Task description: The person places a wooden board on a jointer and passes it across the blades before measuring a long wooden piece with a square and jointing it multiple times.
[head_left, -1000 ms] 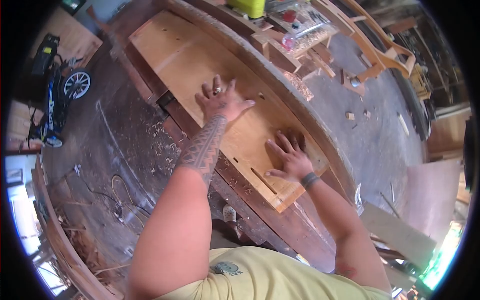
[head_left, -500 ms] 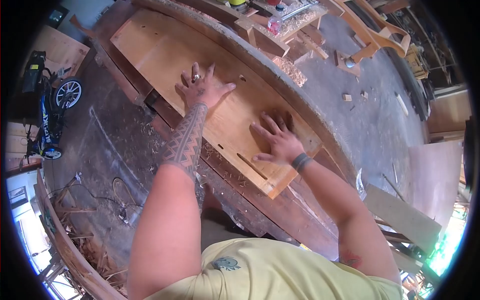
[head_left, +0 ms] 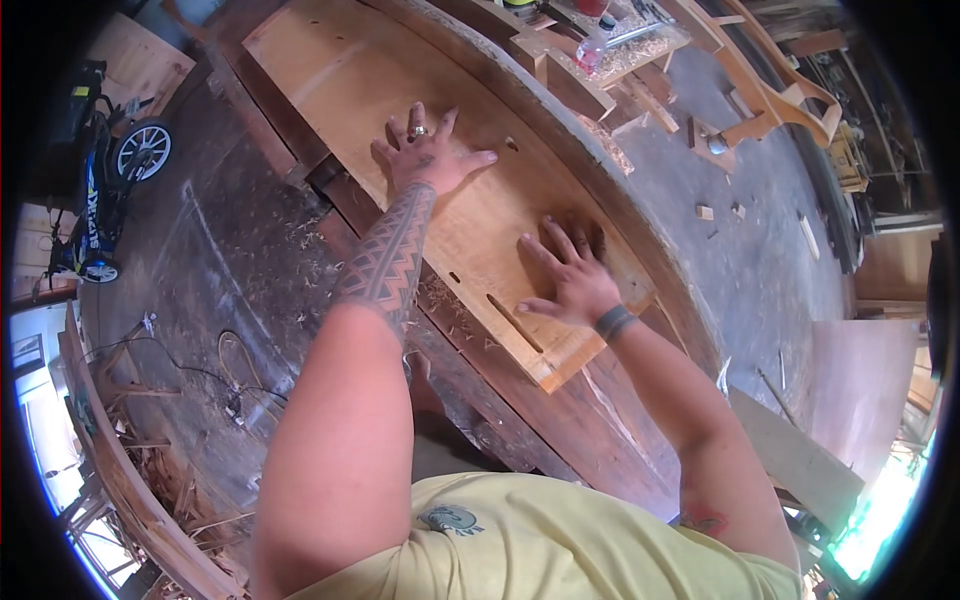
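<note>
A long, light-brown wooden board (head_left: 350, 85) lies on a workbench (head_left: 600, 420). Slots and small holes are cut into it, with a long slot near its close end. My left hand (head_left: 428, 155) rests on the middle of the board, fingers spread, a ring on one finger. Closer to the board's near end, my right hand (head_left: 575, 280) lies with its fingers apart, pressing on the surface or touching it. Neither hand grips anything. Wood shavings (head_left: 440, 305) lie along the board's left edge.
Beyond the bench stand wooden pieces with shavings, a plastic bottle (head_left: 590, 52) and a curved wooden frame (head_left: 790, 105). Small wood blocks (head_left: 706, 212) lie on the floor. A blue scooter-like vehicle (head_left: 100, 200) stands at left, cables (head_left: 240, 375) and scrap wood (head_left: 170, 490) below it.
The view has shifted slightly, so the board and surroundings appear farther right and the scooter a little higher. Both hands stay spread on the board in about the same places.
</note>
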Available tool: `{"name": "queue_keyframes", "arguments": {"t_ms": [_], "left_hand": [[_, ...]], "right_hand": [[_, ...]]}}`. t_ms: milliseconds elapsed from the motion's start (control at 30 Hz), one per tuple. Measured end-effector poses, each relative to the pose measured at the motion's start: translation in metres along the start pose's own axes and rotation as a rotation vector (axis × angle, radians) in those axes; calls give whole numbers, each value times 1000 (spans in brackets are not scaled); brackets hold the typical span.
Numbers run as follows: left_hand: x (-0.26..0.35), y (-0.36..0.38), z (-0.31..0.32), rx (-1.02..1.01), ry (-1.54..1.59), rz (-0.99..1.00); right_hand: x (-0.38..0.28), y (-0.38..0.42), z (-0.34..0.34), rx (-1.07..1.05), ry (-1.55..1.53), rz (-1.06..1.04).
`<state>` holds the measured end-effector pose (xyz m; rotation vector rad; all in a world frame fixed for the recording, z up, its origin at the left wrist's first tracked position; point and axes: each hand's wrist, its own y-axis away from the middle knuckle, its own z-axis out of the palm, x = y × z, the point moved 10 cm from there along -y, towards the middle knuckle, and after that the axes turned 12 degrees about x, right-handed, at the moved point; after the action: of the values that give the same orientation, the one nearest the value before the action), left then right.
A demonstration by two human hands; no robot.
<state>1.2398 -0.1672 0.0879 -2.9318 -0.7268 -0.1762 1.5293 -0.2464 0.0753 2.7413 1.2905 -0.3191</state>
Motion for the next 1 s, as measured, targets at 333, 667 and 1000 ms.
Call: {"name": "queue_keyframes", "arguments": {"t_ms": [333,667,1000], "left_hand": [[-8,-9,-6,-21,11,-10],[-17,-18,-6,-12,-9,-1],[-27,-27,-6,6,47,2]], "right_hand": [[-4,-13,2,-17,63,-2],[-8,-24,5,-7,31,0],[-14,-38,5,-7,0,0]]}}
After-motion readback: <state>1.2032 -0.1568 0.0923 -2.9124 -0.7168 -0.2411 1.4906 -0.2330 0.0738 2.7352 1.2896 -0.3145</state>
